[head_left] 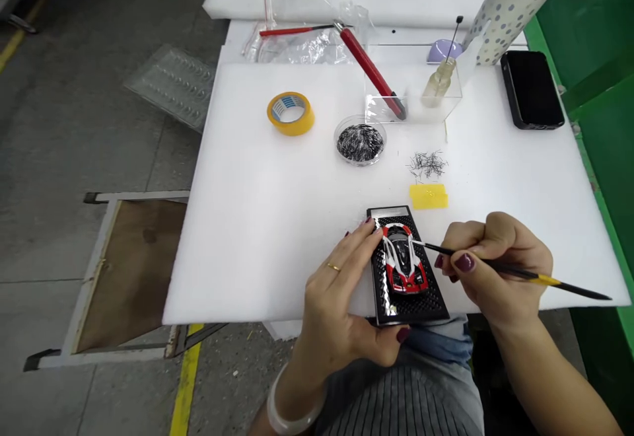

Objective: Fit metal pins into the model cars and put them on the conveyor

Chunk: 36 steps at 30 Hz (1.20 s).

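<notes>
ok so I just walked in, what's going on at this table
A person's left hand holds a black base carrying a red-and-white model car. The right hand holds a thin brush-like tool, its tip at the car's side. Just beyond lie a yellow patch, loose dark slivers and a clear dish of more.

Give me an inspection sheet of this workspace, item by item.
Surface: white sheet, foam-like, several small items on it.
Work items: red-and-white model car on black base; thin brush, its tip at the car, contact unclear.
Clutter: tape roll, dish of black slivers, loose black slivers, yellow patch, clear box, red tool, phone.
Hands: left hand holds the black base; right hand grips the thin brush.
Cables: nothing seen.
Surroundings: brown-panelled frame at left, green panel at right.
</notes>
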{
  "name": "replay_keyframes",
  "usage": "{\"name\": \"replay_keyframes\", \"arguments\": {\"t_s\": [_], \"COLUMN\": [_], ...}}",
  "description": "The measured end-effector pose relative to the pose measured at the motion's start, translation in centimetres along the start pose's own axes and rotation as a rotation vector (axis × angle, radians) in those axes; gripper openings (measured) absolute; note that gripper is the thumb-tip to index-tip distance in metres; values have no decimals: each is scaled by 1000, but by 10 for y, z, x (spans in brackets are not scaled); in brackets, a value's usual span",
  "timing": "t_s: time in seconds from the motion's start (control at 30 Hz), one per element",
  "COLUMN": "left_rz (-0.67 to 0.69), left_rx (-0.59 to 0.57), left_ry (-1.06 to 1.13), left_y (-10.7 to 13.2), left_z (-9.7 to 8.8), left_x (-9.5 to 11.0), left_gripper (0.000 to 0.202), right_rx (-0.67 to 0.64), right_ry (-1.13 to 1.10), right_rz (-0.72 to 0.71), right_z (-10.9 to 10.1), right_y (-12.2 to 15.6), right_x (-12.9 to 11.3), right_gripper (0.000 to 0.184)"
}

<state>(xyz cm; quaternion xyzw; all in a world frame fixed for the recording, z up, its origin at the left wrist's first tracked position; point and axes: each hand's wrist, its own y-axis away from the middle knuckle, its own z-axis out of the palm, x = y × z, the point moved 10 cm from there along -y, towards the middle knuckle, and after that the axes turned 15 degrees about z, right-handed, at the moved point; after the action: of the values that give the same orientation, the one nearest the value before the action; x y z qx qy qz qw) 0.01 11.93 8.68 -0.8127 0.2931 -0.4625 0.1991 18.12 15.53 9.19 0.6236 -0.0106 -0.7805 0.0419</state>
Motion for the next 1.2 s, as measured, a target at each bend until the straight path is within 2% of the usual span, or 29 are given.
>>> {"name": "replay_keyframes", "arguments": {"t_s": [0.2,0.87,1.2], "left_rz": [1,51,26], "left_rx": [16,54,61], "left_ry": [54,20,13], "left_y": [0,-1,1], "left_z": [0,-1,-1], "left_x": [-2,-1,-3], "left_gripper": [78,76,77], "right_rx": [-92,-73,-50], "right_ry": [-49,-54,-36], "right_rz": [31,32,14], "right_z": [7,9,8], "right_y": [0,-3,-3], "right_x": [9,8,7], "right_gripper": [21,20,22]}}
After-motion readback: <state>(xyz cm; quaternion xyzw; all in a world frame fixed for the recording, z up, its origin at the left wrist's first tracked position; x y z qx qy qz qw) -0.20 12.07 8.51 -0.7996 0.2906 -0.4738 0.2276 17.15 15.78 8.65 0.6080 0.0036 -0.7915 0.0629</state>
